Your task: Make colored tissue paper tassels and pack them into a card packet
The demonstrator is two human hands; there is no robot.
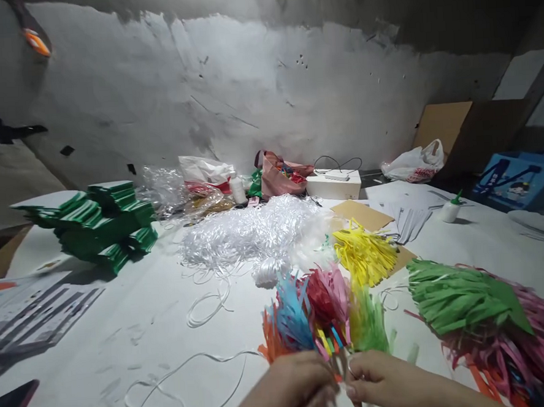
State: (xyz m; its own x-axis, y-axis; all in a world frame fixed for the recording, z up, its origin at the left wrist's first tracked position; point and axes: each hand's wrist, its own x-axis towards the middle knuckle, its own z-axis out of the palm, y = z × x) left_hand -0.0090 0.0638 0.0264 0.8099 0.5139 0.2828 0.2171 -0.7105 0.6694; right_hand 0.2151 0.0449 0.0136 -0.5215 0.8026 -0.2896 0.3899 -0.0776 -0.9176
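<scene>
My left hand (292, 386) and my right hand (384, 381) meet at the bottom edge, fingers pinched together on the base of a bunch of coloured paper tassels (320, 314). The bunch fans upward in orange, blue, red, pink and light green fringes. A thin white ribbon (190, 380) loops on the white table just left of my left hand. Both hands' fingertips are partly cut off by the frame.
A pile of green and pink fringed paper (481, 313) lies right. A yellow tassel (365, 256) rests on brown card. A heap of white ribbon (255, 232), green paper stacks (102, 223), a glue bottle (451, 208), bags and a white box (334, 184) sit farther back.
</scene>
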